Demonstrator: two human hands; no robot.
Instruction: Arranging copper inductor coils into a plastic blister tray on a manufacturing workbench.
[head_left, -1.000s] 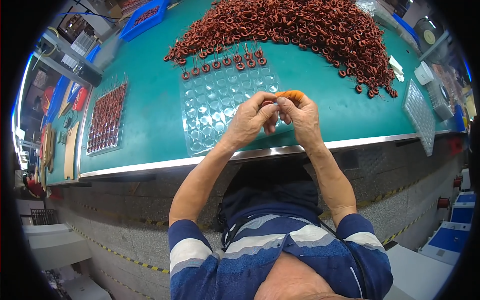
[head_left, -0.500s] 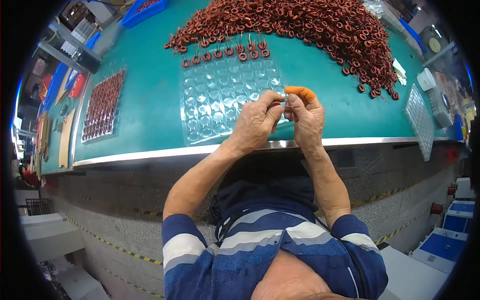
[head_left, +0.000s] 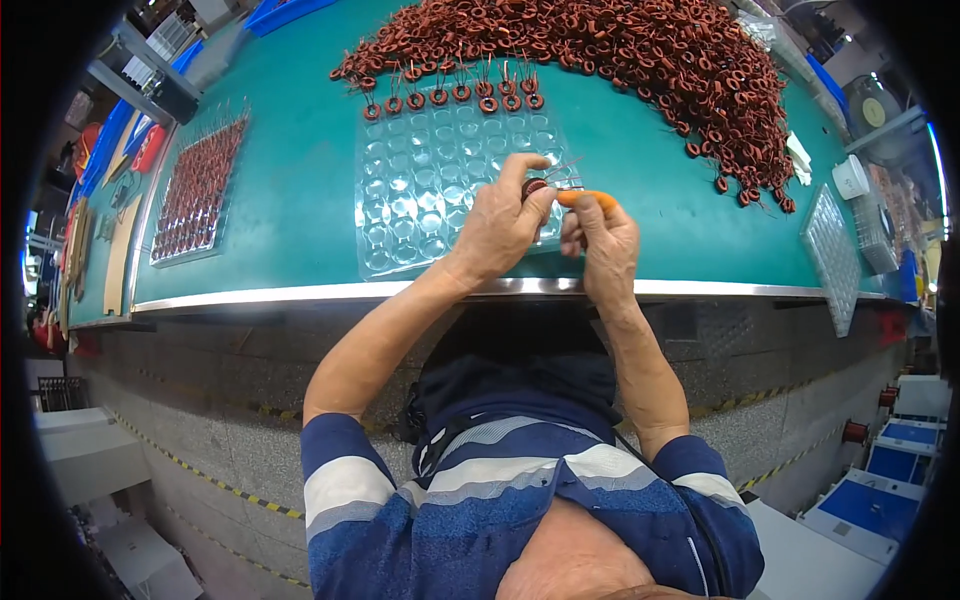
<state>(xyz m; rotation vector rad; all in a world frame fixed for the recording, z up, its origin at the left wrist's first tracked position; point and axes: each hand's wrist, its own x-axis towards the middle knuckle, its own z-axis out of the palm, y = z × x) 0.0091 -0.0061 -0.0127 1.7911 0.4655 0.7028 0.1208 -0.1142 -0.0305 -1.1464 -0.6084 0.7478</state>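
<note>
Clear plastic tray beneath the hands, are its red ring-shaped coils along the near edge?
No, the red ring-shaped coils sit along the far edge of the clear plastic tray.

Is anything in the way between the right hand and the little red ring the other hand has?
Nothing big that I can see. The left hand pinches the red ring, and thin wires stick out from it toward the side where the right hand is, with its orange finger cover.

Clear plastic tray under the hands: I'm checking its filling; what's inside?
Red-brown wire-wound rings line the far end of the tray. The bare left hand hides part of the tray's right side; contents there cannot be seen.
</note>
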